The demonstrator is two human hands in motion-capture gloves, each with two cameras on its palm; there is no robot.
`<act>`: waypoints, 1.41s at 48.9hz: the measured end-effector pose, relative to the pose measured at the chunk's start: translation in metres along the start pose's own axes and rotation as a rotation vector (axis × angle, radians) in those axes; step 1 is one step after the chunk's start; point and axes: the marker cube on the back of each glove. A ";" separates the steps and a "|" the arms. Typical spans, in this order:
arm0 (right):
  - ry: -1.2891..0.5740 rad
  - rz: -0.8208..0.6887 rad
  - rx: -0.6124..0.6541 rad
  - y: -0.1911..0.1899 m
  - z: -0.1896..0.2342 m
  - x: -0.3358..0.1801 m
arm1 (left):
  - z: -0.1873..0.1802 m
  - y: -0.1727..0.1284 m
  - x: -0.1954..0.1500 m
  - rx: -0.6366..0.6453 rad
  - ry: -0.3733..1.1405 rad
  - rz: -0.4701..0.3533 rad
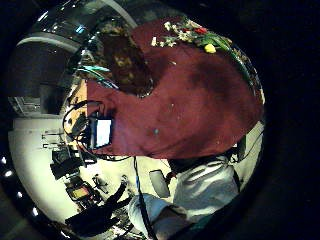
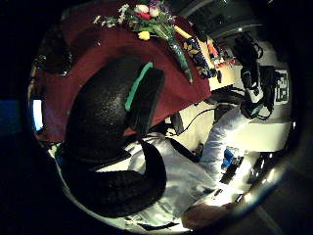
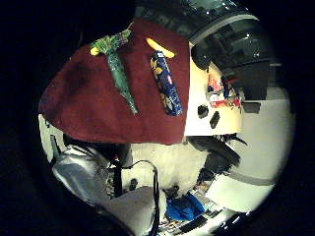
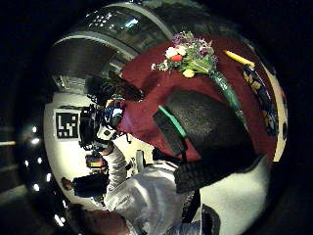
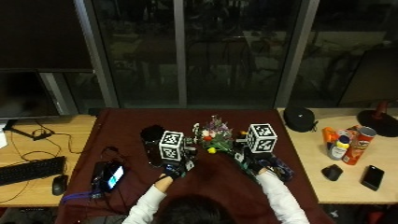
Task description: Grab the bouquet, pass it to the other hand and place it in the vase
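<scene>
Bouquet (image 5: 215, 136) lies on the red cloth (image 5: 124, 130), far of both hands, vase (image 5: 151, 144) to its left

Your left hand (image 5: 174, 168) and right hand (image 5: 255, 164) hover over the cloth holding nothing, fingers relaxed; grab the wrapped stems low, not the blooms

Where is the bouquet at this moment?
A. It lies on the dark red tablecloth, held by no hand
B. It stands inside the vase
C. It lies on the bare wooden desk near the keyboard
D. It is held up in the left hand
A: the bouquet lies flat on the dark red tablecloth, and both palm views show it apart from the gloved fingers.
</scene>
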 end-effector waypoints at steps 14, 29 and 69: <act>0.003 -0.016 0.013 0.011 -0.003 -0.002 | 0.005 0.001 0.005 0.012 0.018 0.017; -0.011 0.004 0.020 0.002 -0.005 0.000 | 0.009 -0.006 -0.003 0.044 0.065 0.001; -0.158 0.330 -0.118 -0.074 0.101 0.076 | 0.023 -0.009 -0.004 0.042 0.067 0.011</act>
